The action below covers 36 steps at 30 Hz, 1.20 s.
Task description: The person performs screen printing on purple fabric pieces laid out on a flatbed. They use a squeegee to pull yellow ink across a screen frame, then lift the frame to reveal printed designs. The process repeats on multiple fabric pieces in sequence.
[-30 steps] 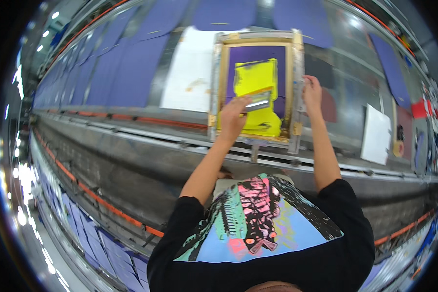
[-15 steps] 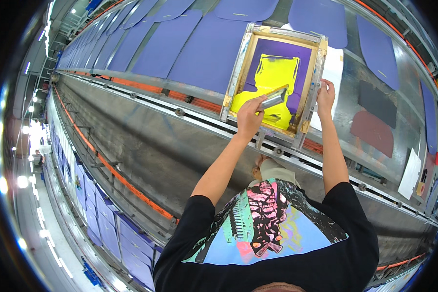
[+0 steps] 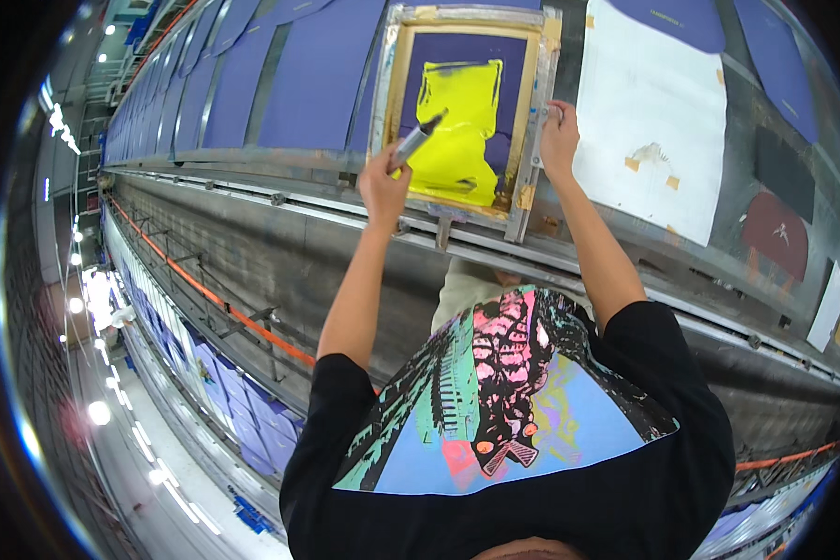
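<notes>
Looks mid-job to me: left hand (image 3: pixel 385 191) wrapped round a scraper (image 3: pixel 412 145), right hand (image 3: pixel 559 145) gripping the frame (image 3: pixel 544 61), yellow ink (image 3: pixel 462 123) spread, purple screen (image 3: pixel 513 89) edges bare.

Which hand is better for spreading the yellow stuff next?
Probably the left hand: it holds the squeegee, whose far end is over the yellow paste inside the frame. The right hand seems busy holding the frame's right side, away from the paste.
</notes>
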Tool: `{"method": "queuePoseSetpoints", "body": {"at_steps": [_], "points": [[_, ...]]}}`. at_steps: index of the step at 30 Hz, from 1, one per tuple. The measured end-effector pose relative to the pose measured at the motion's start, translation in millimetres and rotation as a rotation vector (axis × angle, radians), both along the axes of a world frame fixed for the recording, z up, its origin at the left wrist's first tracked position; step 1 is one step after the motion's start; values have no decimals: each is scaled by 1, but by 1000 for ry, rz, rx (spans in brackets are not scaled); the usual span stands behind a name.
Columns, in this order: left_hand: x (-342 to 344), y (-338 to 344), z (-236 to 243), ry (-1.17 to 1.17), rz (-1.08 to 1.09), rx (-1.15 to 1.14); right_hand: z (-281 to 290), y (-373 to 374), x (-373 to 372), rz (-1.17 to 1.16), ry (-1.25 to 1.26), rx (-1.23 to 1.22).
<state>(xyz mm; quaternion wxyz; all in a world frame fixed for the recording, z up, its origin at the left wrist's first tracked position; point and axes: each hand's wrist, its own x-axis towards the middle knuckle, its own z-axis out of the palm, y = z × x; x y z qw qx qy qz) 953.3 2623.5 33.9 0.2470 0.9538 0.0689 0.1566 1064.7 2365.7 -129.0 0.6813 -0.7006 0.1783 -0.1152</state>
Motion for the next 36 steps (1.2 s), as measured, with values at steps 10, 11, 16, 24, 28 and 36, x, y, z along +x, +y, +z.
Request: {"method": "queuePoseSetpoints", "body": {"at_steps": [10,11,16,24,28,36], "points": [[57,26,-12,144,-213,165,-9,-10,-6,-54,3,-115],[61,31,-19,108,-270,87,-1,-7,-9,-48,36,-142],[96,38,-44,178,-449,50,-6,-8,-7,-50,173,-234],[212,4,-77,218,-595,184,-16,-7,-5,-23,280,-369],[249,-17,-89,176,-598,200,-22,-5,-5,-13,248,-414],[133,-3,-122,20,-694,324,-22,-10,-8,-20,280,-346]]}}
